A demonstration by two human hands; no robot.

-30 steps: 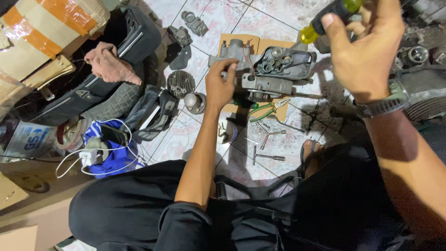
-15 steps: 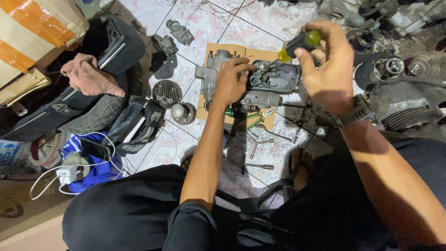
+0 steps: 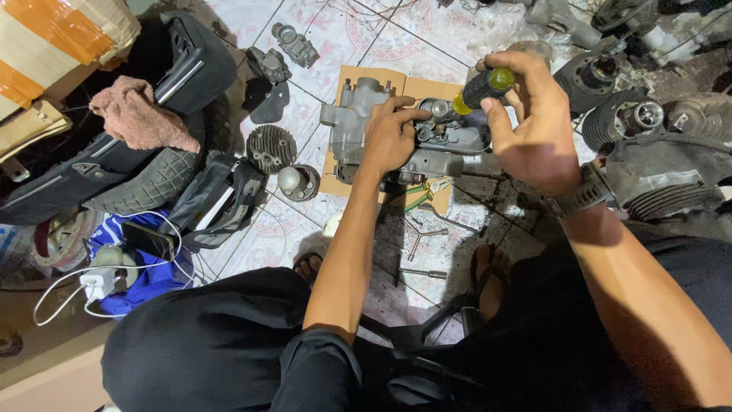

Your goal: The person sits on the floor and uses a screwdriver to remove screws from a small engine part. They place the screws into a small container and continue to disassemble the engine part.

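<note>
My left hand (image 3: 390, 136) presses down on a grey metal engine casing (image 3: 357, 120) that lies on a sheet of brown cardboard (image 3: 379, 78) on the tiled floor. My right hand (image 3: 531, 126) grips a screwdriver with a black and yellow handle (image 3: 482, 88), held just above the casing's open right side (image 3: 457, 137). A watch (image 3: 578, 198) sits on my right wrist. The screwdriver's tip is hidden behind the casing and my hand.
A finned round part (image 3: 270, 148) and a domed metal part (image 3: 296, 181) lie left of the cardboard. Green-handled pliers (image 3: 418, 197) and a three-way wrench (image 3: 421, 233) lie near my feet. Engine cylinders (image 3: 631, 118) crowd the right. A black seat, tyre and pink rag (image 3: 137, 114) fill the left.
My right hand has come down and left with the screwdriver, from high above to just over the casing. My left hand has stayed on the casing.
</note>
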